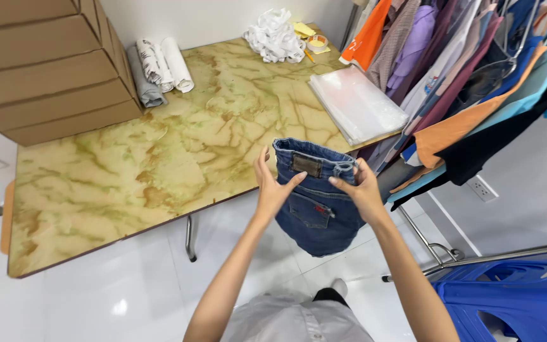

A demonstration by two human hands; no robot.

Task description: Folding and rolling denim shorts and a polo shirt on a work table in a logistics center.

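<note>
Both hands hold up a pair of folded jeans at the near right edge of the counter, waistband end up, w/ the leather patch and a back pocket facing the camera. The lower part hangs below the counter edge, over the floor. Left hand grips the left side of the jeans, thumb in front, fingers partly spread, some behind the denim. Right hand pinches the right side near a belt loop, thumb on the front.

Step in hand, prob.: folding the jeans, fold partly done, garment not yet laid down. Next move seems to call for an even grip on both sides so the fold doesn't slip.

Elsewhere: rolled cloths far left by stacked cardboard boxes; clear plastic bags far right; white crumpled cloth and tape roll at the far edge. Clothes rack to the right, blue plastic stool near right.
</note>
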